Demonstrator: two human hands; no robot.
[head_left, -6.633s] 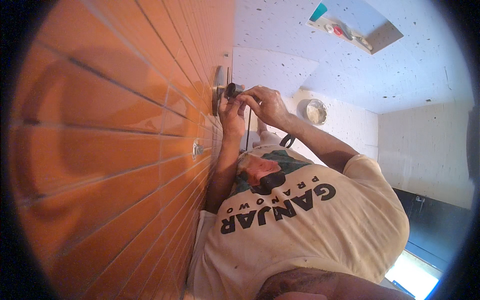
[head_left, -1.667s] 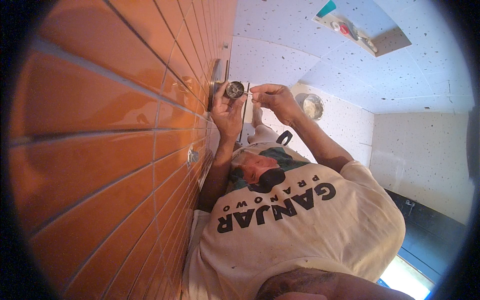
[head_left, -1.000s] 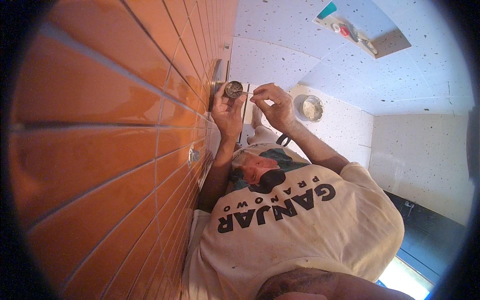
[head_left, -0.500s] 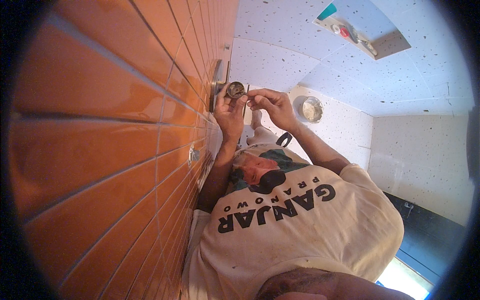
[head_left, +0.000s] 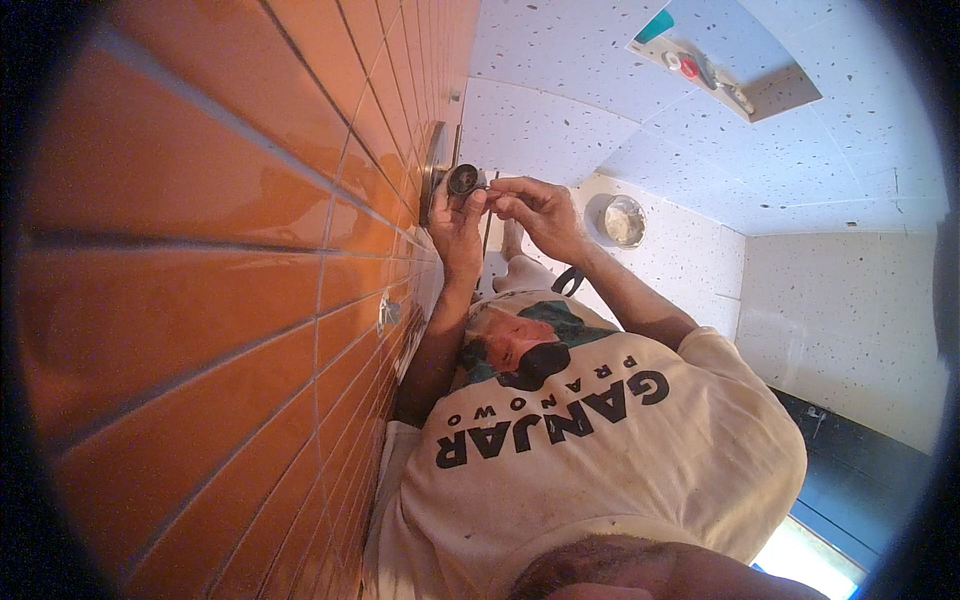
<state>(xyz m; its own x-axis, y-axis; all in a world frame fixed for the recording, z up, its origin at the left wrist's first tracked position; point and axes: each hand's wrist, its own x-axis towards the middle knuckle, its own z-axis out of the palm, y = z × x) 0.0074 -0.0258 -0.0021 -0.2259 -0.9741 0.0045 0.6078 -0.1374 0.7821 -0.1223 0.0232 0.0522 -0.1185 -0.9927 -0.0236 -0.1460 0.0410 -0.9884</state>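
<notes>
My left hand (head_left: 457, 232) is closed around a short, hollow round metal piece (head_left: 464, 180), like a tap knob. Its dark open end faces up, showing some inner detail. My right hand (head_left: 546, 212) is pinched at the right side of this piece, fingertips touching or almost touching it. Whatever lies between those fingertips is too small to make out. Just left of the metal piece, a round shiny metal plate (head_left: 434, 150) is fixed to the orange tiled wall (head_left: 200, 300), seen nearly edge-on.
A round tub (head_left: 623, 221) of pale material stands on the speckled floor, right of my right hand. A recessed wall niche (head_left: 780, 95) at upper right holds several small items. A small metal fitting (head_left: 388, 312) juts from the tiles near my left forearm.
The round metal piece has tilted and turned slightly in my left hand, moving a little left. My right fingers have shifted slightly left with it.
</notes>
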